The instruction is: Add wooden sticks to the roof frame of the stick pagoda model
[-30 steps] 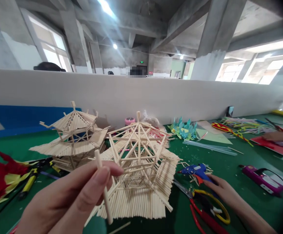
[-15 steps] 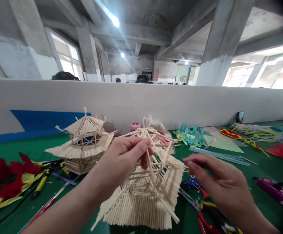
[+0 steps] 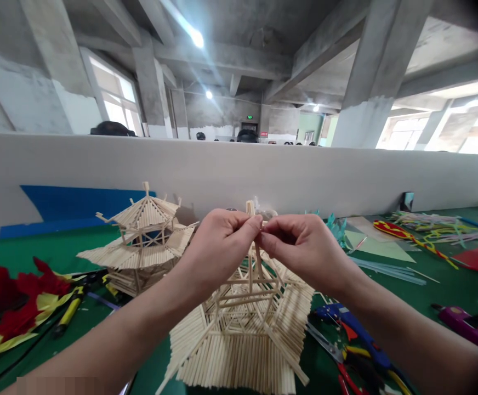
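Two hands meet at the peak of a stick-built pavilion roof.

The left hand [image 3: 218,249] and right hand [image 3: 300,247] come fingertip to fingertip over the stick roof frame [image 3: 243,334], which stands on the green surface [image 3: 448,285] right in front of the person. The left fingers [image 3: 252,224] pinch the upright post [image 3: 250,207] at its apex. The right fingers [image 3: 268,237] are pressed together just beside it, and whether anything lies between them cannot be told. A finished stick pavilion [image 3: 144,241] stands to the left. A blue glue gun [image 3: 346,323] and scissors [image 3: 358,362] lie under the right forearm, and red and yellow felt [image 3: 12,307] lies far left.
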`<state>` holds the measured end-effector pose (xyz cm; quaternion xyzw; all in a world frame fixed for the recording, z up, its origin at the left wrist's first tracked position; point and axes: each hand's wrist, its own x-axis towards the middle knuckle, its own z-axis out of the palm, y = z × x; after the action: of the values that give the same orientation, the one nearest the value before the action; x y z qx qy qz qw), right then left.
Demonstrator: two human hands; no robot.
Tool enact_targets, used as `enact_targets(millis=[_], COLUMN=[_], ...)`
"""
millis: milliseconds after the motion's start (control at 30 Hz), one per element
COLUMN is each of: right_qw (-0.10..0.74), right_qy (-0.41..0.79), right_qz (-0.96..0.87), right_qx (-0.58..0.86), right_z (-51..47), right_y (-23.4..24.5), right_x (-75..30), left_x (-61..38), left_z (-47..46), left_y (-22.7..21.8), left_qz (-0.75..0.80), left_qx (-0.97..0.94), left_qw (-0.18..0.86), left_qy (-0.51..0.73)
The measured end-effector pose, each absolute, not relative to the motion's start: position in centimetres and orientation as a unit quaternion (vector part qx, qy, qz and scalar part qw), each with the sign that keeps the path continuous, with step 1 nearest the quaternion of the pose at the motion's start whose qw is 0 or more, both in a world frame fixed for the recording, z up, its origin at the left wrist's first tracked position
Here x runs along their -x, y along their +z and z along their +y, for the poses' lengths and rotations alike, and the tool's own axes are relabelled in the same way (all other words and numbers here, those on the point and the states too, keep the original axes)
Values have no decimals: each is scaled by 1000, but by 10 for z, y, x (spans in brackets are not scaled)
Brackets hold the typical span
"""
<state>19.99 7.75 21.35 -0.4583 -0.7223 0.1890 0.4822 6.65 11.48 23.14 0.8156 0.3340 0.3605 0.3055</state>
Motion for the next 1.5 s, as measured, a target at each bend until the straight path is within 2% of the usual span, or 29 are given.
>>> enact_targets(millis=[133, 333, 567, 1133, 1500], right_qw=[458, 339, 239, 176, 196], right_qy=[176, 191, 146, 161, 72], right_qz=[-724, -749, -780, -786, -774], right_qx=[485, 536, 560, 571, 598], right_z=[83, 89, 94, 105, 97], right_y=[214, 211, 211, 220, 218], right_x=[-201, -212, -215, -213, -203], left_x=[-67, -44, -26, -31, -30], left_z=[117, 127, 133, 136, 133], left_y=[230, 220, 187, 177, 176], left_qz=[335, 296, 171, 159, 169], left_qx=[-834, -866, -901, -912, -915], left_qw=[263, 53, -9, -15, -6], left_qy=[350, 400, 400, 378, 366])
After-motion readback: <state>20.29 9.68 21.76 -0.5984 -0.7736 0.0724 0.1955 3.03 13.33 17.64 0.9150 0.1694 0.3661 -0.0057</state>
